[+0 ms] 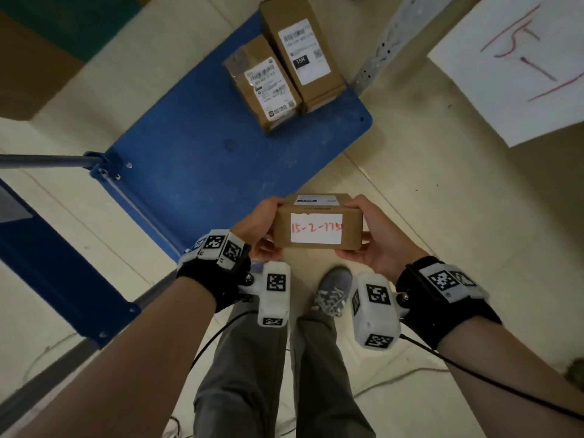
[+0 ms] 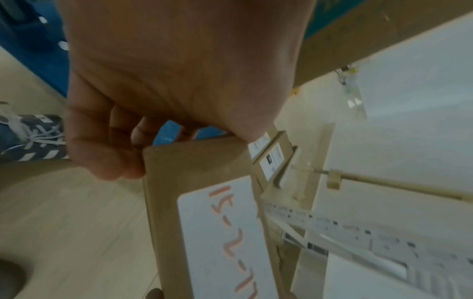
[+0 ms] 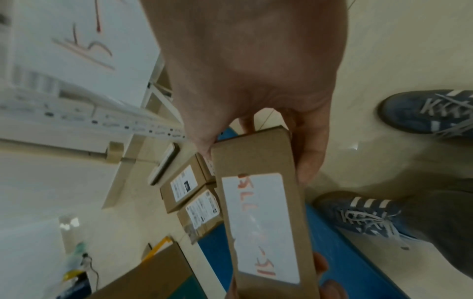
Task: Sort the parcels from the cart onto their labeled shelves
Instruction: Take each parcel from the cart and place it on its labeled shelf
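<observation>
I hold a small brown cardboard parcel (image 1: 317,224) in front of me, above the near edge of the blue cart (image 1: 202,153). Its white label with red handwriting reading about "15-2-775" faces me. My left hand (image 1: 257,227) grips its left end and my right hand (image 1: 368,237) grips its right end, fingers curled around the sides. The left wrist view shows the parcel (image 2: 204,212) under my left hand (image 2: 122,145); the right wrist view shows the parcel (image 3: 261,212) under my right hand (image 3: 294,141). Two more labeled parcels (image 1: 284,67) lie side by side at the cart's far end.
A white sheet with red handwriting (image 1: 518,58) hangs at the right by a perforated metal shelf upright (image 1: 385,42). The cart's handle bar (image 1: 47,161) runs left. A large brown box (image 1: 28,74) sits far left. My feet (image 1: 335,290) and cables are on the floor.
</observation>
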Available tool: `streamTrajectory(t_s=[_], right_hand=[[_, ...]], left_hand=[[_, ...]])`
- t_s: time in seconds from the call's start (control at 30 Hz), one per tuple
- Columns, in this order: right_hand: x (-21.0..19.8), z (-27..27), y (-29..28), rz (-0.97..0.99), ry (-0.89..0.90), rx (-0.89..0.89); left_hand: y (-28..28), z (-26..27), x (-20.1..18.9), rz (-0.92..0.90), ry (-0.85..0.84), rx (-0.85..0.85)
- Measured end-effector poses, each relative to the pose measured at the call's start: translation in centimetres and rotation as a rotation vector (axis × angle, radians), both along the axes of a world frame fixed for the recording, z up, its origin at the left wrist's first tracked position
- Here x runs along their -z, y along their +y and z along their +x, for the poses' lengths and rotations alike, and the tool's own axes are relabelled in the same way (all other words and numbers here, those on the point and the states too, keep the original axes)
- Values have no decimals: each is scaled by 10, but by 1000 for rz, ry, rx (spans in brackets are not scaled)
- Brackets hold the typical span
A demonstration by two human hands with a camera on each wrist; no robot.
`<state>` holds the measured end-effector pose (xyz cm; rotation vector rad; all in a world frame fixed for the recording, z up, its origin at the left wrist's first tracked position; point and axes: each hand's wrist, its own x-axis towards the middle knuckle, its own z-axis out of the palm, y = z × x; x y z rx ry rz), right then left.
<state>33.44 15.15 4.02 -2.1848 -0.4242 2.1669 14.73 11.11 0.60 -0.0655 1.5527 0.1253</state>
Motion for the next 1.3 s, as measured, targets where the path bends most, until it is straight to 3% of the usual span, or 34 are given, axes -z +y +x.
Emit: streamTrajectory(t_s=[0.2, 0.47, 0.93, 1.07, 1.3], right_hand=[[-22, 57, -21, -23, -8, 241], [-97, 120, -31, 40, 58, 418], [-329, 194, -68, 224, 70, 562], [-392, 210, -87, 256, 109, 626], [-468, 238, -113, 378, 170, 673]], left_hand=[[23, 52, -33, -62, 32, 187], [47, 108, -105, 20, 62, 347], [45, 181, -347, 274, -27, 710], [41, 194, -416, 347, -63, 705], [35, 215, -480, 470, -145, 512]])
